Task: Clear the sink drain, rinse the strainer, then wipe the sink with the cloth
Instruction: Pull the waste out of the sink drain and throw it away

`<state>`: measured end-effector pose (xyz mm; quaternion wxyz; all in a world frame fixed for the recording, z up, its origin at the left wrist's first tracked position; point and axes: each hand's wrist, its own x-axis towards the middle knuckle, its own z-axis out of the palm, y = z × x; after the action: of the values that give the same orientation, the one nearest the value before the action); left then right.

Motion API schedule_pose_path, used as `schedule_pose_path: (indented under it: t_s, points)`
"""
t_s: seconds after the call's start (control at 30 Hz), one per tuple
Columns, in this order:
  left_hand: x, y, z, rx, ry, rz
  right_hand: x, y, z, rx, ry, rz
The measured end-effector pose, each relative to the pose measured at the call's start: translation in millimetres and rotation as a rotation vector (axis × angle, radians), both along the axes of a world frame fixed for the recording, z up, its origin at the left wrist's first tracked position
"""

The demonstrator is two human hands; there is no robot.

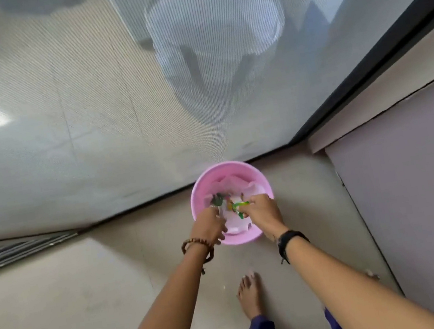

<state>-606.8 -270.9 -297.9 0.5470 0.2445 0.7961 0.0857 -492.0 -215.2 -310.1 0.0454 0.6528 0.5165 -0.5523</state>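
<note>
A pink plastic bin [200,193] with a white liner stands on the floor against a mesh screen door. Both my hands reach over its rim. My left hand [210,227] holds a metal sink strainer [217,201] tipped over the bin, with dark green scraps on it. My right hand [264,212] is closed around a green-and-white object [239,208] whose tip sits at the strainer; what it is cannot be told. Colourful food scraps lie inside the bin. No sink or cloth is in view.
A mesh screen door [84,100] with a dark frame rises just behind the bin. A lilac cabinet side [420,187] stands to the right. My bare foot [249,296] rests on the beige tiled floor just behind the bin. A door track [17,250] runs at left.
</note>
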Motion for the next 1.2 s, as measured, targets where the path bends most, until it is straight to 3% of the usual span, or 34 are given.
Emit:
schedule_pose_path:
  t_s: [0.17, 0.33, 0.5, 0.6, 0.77, 0.93, 1.07, 1.2]
  points:
    - [4.3, 9.0, -17.5, -0.032, -0.044, -0.011, -2.1, -5.4, -21.1, 0.005, 0.046, -0.132]
    - [15.7, 24.3, 41.2, 0.064, -0.158, 0.125, 0.3, -3.7, 28.3, -0.031, 0.14, -0.279]
    - [48.5, 59.6, 146.5, 0.249, -0.353, 0.585, 17.6, 28.0, 137.6, 0.004, 0.35, -0.563]
    - [92.0, 88.7, 230.8, 0.398, -0.512, 0.664, 47.4, 57.8, 229.8, 0.026, 0.546, -0.771]
    - [182.7, 129.1, 386.5, 0.644, -0.708, 0.498, 137.3, 89.6, 385.4, 0.126, 0.868, -0.942]
    - [292.9, 129.0, 497.7, 0.794, -0.878, 0.026, 259.4, 77.0, 499.7, 0.409, 0.985, -1.017]
    - [400.3, 147.6, 526.9, 0.674, -0.885, -0.233, 361.4, 75.2, 531.0, 0.533, 0.888, -1.202]
    - [496.7, 176.5, 511.6, 0.567, -0.812, -0.456, 455.2, 88.0, 514.9, 0.581, 0.706, -1.376]
